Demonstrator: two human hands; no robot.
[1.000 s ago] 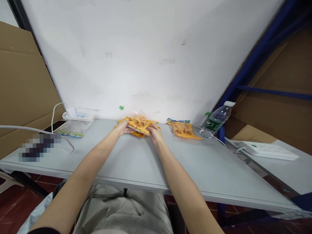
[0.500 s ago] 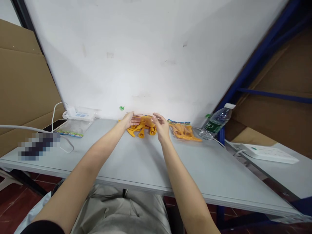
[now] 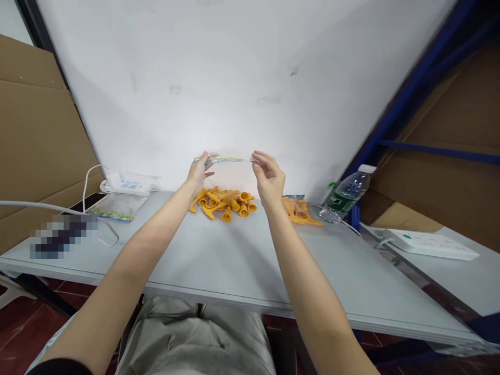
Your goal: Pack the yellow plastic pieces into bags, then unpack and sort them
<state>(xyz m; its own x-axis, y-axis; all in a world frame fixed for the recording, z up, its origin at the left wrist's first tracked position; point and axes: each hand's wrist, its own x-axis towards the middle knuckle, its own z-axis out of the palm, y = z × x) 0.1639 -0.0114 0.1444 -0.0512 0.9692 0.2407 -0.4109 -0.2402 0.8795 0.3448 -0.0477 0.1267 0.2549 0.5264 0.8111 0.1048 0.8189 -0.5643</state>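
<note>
Between my two hands a clear plastic bag (image 3: pixel 228 160) with a colourful printed top edge is stretched level, above the table and before the white wall. My left hand (image 3: pixel 200 169) pinches its left end between thumb and fingers. At the other end, my right hand (image 3: pixel 269 177) grips the edge with thumb and fingertips. Below the bag lies a loose pile of orange-yellow plastic horn-shaped pieces (image 3: pixel 226 202), several with round cup-like ends. Just right of my right wrist, a filled bag of the same orange pieces (image 3: pixel 302 212) rests on the table, partly hidden by my forearm.
A water bottle (image 3: pixel 349 195) leans at the right, near a white power strip (image 3: pixel 432 245). On the left lie an empty clear bag (image 3: pixel 121 205), a phone (image 3: pixel 89 202), white cables and a blurred dark object (image 3: pixel 62 237). Cardboard (image 3: pixel 39 135) borders the left side.
Both hands have risen from the orange pile, bringing the bag up with them and drawing its top edge out between them. The pile is now uncovered.
</note>
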